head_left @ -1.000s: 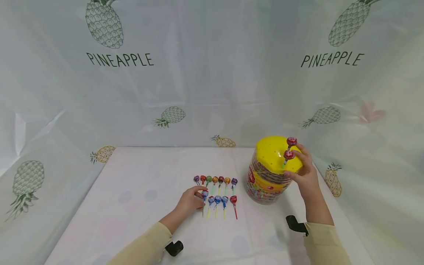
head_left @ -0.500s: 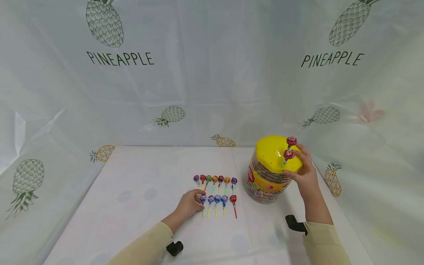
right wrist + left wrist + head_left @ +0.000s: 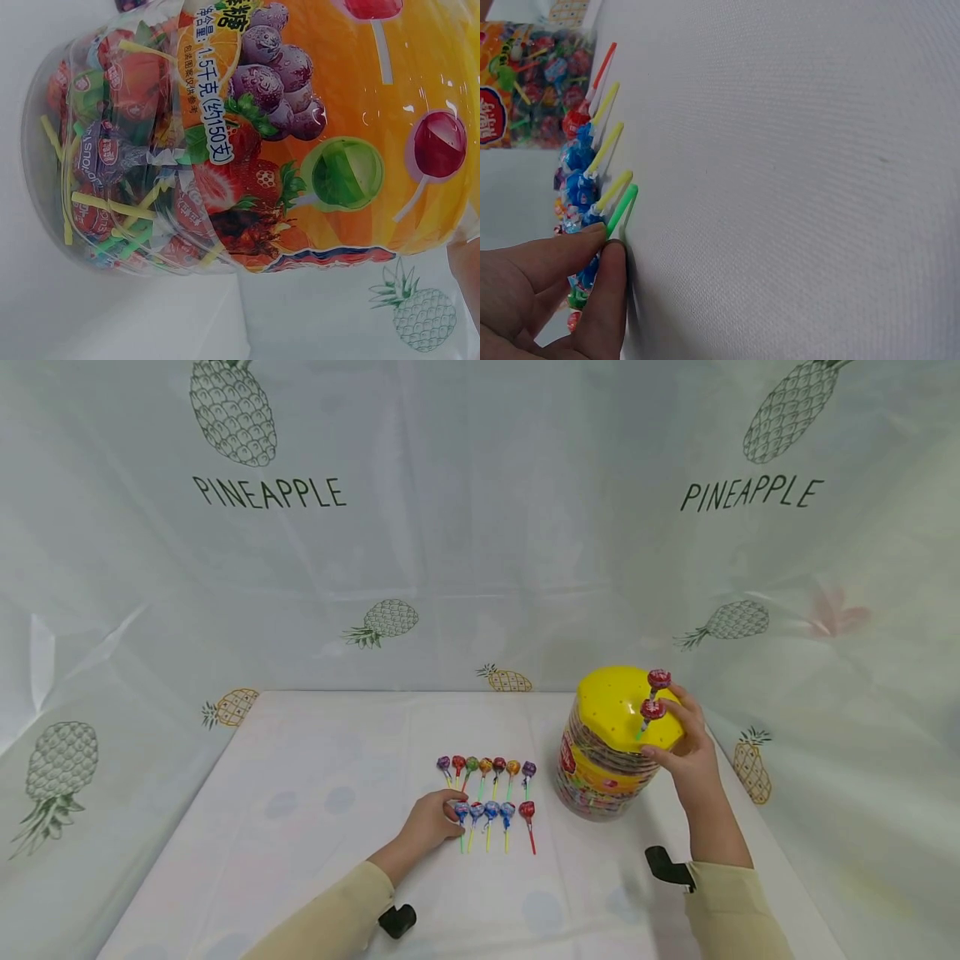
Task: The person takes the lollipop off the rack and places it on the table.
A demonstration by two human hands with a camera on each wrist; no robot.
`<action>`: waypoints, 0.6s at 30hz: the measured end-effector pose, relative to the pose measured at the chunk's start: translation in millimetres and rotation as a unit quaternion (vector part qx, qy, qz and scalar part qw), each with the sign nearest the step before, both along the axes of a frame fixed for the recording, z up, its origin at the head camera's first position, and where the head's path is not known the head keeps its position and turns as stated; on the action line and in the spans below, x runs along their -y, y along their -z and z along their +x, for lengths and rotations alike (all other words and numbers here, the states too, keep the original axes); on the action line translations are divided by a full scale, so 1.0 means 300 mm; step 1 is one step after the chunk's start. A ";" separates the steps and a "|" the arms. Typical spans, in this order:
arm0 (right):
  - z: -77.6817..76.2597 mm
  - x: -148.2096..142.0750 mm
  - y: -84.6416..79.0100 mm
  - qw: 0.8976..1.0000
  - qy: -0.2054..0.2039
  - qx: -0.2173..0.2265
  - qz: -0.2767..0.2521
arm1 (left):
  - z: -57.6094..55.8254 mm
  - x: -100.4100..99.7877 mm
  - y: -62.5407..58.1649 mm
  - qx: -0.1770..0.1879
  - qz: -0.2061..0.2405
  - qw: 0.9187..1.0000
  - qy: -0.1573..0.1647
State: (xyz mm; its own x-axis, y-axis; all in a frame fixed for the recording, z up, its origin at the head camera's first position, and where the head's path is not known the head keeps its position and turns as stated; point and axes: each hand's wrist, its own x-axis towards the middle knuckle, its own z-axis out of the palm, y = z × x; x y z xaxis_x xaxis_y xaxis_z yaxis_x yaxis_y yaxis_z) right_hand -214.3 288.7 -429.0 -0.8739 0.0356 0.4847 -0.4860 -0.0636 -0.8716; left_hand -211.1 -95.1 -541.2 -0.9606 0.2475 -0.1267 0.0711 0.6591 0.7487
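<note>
My left hand pinches the green stick of a blue-wrapped lollipop between thumb and finger, at the left end of the front row. In the left wrist view that green stick shows beside the fingertips. On the right, my right hand grips the edge of the yellow lid on a clear candy jar. Two red lollipops stand above the lid close to its fingers; whether they are stuck in it I cannot tell. Lollipops fill the jar's lower part.
Behind the front row lies a back row of several lollipops in mixed colours. A red lollipop ends the front row, left of the jar. A pineapple-print sheet hangs behind the white table.
The left hand has drawn slightly down, then right, shifting the leftmost blue lollipop into line beside the others. The right hand and jar have stayed in place.
</note>
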 end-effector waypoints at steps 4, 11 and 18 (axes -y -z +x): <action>0.000 0.000 0.000 1.000 0.003 -0.003 0.003 | -0.001 0.001 -0.005 0.000 0.002 1.000 0.004; -0.006 -0.002 0.004 1.000 0.000 -0.012 0.008 | -0.022 0.021 -0.062 0.034 -0.002 0.999 -0.008; -0.008 -0.003 0.008 1.000 -0.005 -0.018 0.014 | -0.095 -0.007 -0.257 -0.023 0.012 0.999 0.035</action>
State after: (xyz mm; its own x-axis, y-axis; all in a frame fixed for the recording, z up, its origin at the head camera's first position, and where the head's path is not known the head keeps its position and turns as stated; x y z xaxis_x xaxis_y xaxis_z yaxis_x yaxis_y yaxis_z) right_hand -216.5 289.5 -431.3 -0.8565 0.0124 0.5160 -0.5160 -0.0445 -0.8554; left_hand -239.5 -92.9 -464.0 -0.9458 0.3158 -0.0754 0.1510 0.6335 0.7588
